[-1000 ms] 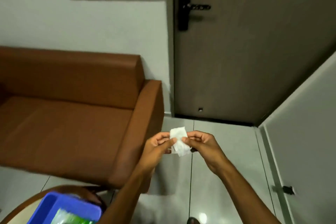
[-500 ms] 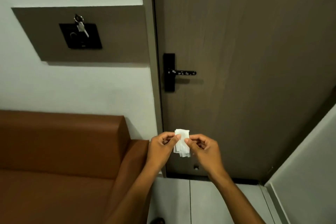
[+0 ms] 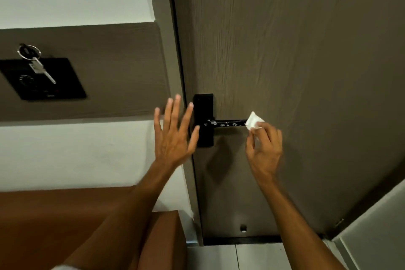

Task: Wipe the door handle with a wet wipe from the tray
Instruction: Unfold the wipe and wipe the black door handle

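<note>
Brown door (image 3: 285,50) | right hand (image 3: 264,149) pinches wet wipe (image 3: 254,121), seemingly touching handle (image 3: 228,122) tip | left hand (image 3: 173,136) splayed, empty

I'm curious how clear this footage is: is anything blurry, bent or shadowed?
Head view: the right hand holding the wipe is slightly motion-blurred; the door edge leans from wide-angle distortion; the left hand casts a soft shadow below the handle.

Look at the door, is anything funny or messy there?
Yes. The black door handle has pale smudgy spots along its bar, so it looks dirty. The right hand holds the wet wipe at its tip.
</note>
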{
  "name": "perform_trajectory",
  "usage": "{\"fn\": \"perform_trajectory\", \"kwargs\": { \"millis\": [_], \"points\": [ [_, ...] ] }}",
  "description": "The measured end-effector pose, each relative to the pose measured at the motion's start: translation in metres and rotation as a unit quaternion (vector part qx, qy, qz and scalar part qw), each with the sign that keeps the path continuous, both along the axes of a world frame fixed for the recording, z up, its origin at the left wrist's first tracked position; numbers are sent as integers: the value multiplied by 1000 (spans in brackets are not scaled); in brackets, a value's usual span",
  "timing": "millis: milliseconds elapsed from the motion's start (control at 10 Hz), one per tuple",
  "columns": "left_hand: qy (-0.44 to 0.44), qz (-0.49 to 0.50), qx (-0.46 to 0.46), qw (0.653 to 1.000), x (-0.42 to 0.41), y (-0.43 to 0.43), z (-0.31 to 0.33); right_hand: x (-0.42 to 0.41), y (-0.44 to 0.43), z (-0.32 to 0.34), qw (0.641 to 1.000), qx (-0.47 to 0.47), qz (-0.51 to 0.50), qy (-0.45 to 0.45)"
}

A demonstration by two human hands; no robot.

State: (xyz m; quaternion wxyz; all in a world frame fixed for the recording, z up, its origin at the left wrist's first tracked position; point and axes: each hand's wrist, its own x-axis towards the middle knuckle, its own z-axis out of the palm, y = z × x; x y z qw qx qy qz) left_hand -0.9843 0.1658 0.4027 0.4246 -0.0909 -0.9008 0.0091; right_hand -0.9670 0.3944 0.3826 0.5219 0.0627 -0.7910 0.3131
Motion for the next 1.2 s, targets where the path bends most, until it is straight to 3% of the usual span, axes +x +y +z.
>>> {"fn": "perform_trajectory", "kwargs": {
  "millis": [300, 500, 600, 900, 1200],
  "points": [
    [149, 46, 11, 988, -65, -23, 29, -37, -19, -51, 999, 44, 5, -10],
    [164, 29, -7, 986, -63, -24, 29, -25, -41, -57, 979, 119, -23, -166],
    [147, 4, -2, 989, -58, -25, 32, -19, -66, -61, 966, 168, -16, -197],
    [197, 19, -16, 980, -69, -54, 46, -19, -93, -63, 954, 231, -56, -183],
    [202, 9, -2, 979, -70, -54, 46, -26, -43, -57, 968, 142, -114, -174]
  ]
}}
